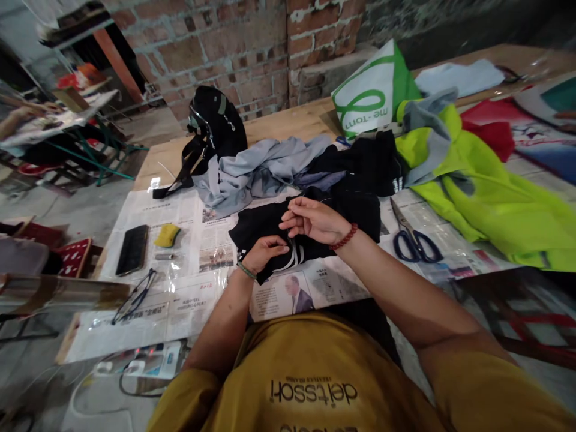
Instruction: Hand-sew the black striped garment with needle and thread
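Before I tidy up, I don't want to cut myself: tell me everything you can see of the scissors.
The scissors lie on newspaper, between the black garment and the neon yellow garment. Their two dark blue loop handles, seemingly plastic, sit apart and point toward the camera; the grey, metallic-looking blades point away, angled leftward. The blades look nearly closed. Only the newspaper appears to touch them.

Workshop: brick wall point(234, 60), newspaper-covered table point(150, 161), scissors point(410, 230)
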Demonstrator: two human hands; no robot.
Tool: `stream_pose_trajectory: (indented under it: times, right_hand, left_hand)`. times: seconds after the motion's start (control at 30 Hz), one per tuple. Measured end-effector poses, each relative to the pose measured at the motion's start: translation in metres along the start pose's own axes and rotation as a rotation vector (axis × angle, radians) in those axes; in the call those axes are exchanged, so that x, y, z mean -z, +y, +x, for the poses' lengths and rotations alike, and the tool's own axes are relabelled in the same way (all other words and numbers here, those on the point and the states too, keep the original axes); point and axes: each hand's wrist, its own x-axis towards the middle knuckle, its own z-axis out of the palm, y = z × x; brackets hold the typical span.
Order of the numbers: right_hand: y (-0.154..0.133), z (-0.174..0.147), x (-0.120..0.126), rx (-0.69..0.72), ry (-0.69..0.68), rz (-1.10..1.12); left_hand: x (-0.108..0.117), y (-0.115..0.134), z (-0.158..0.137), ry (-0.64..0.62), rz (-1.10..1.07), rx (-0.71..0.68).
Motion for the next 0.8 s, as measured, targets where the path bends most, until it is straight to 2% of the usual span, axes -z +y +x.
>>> stream_pose_trajectory:
  times: [0.07,0.23,0.33,0.6,0.8]
  right_hand:
    - [-0.006,0.009,-0.002,0.081,0.043,-0.129]
    - [-0.017,0.026,0.0,0.529,0.228,-0.641]
    - [-0.028,0.029,0.008,0.701,0.287,-0.93]
    - [-0.07,0.032,0.025,0.974,0.424,-1.541]
    - [-0.103,0.03,0.025,1.024,0.509,-1.653]
  left_hand:
    - [0.001,0.0,0.0,0.007,0.011,0.004]
    - [0.002,-0.002,0.0,0.013,0.012,0.004]
    - [0.003,-0.003,0.001,0.006,0.015,0.011]
    - [0.004,-0.005,0.0,-0.01,-0.013,0.045]
    - [0.004,-0.003,-0.001,-0.02,-0.025,0.063]
